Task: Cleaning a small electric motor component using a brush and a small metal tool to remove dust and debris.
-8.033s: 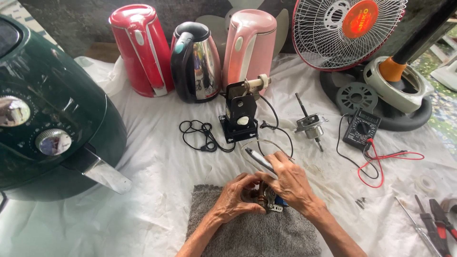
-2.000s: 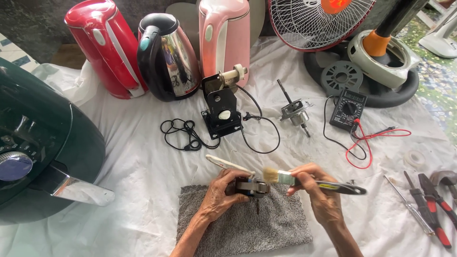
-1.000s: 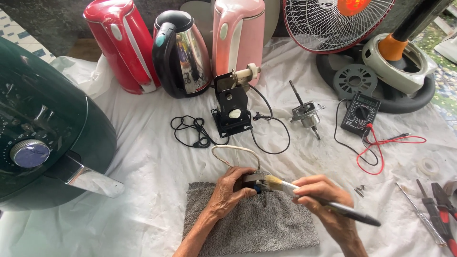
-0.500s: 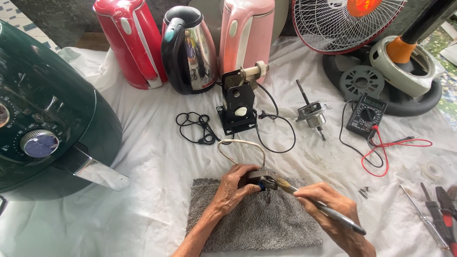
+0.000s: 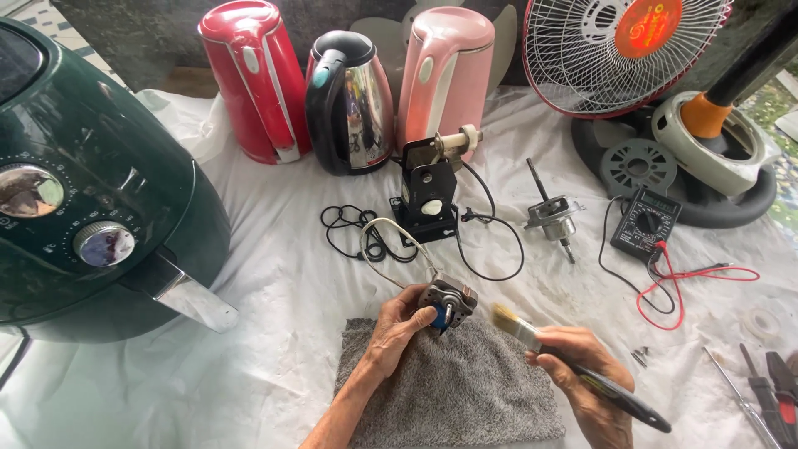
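Left hand (image 5: 397,328) gripping small grey motor (image 5: 447,301) above grey towel (image 5: 465,391); right hand (image 5: 582,370) clamped on black-handled brush (image 5: 573,370). Risk: loose grip, motor dropping, white lead (image 5: 391,241) snagging.

Left hand (image 5: 397,331): bare, no glove, no ring; forearm behind it bare, no sleeve in view. Right hand (image 5: 578,366): bare, no glove, wrist behind it uncovered, veins showing.

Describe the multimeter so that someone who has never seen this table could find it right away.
Start at the white fan grille at the back right, then drop to the black fan base below it. The multimeter lies against that base's front edge: a flat black box with a round dial, the only thing trailing red and black leads.
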